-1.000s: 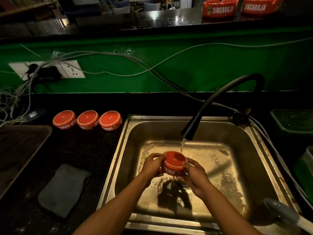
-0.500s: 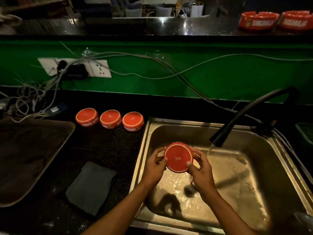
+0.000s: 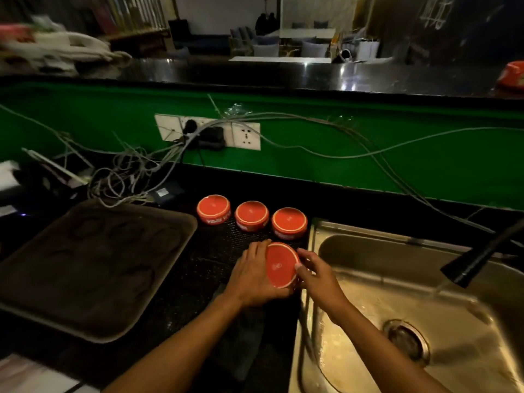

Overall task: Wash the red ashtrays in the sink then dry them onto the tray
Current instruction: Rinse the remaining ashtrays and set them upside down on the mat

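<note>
A round red ashtray (image 3: pixel 281 268) is upside down, base towards me, over the black mat just left of the steel sink (image 3: pixel 402 282). My left hand (image 3: pixel 252 276) grips its left side and underside. My right hand (image 3: pixel 317 275) touches its right rim with the fingertips. Three more red ashtrays (image 3: pixel 214 209), (image 3: pixel 251 216), (image 3: pixel 289 222) stand upside down in a row on the mat behind it. The dark tray (image 3: pixel 96 268) lies at the left. Water runs from the black tap (image 3: pixel 479 259) into the sink.
A grey cloth (image 3: pixel 243 336) lies on the mat under my left forearm. Tangled cables (image 3: pixel 124 177) and a wall socket (image 3: pixel 209 134) sit behind the tray on the green wall. Another red ashtray (image 3: pixel 513 75) is on the upper bar counter at far right.
Both hands carried the ashtray from under the running tap leftward out of the sink, flipping it base up, to the mat in front of the three others.
</note>
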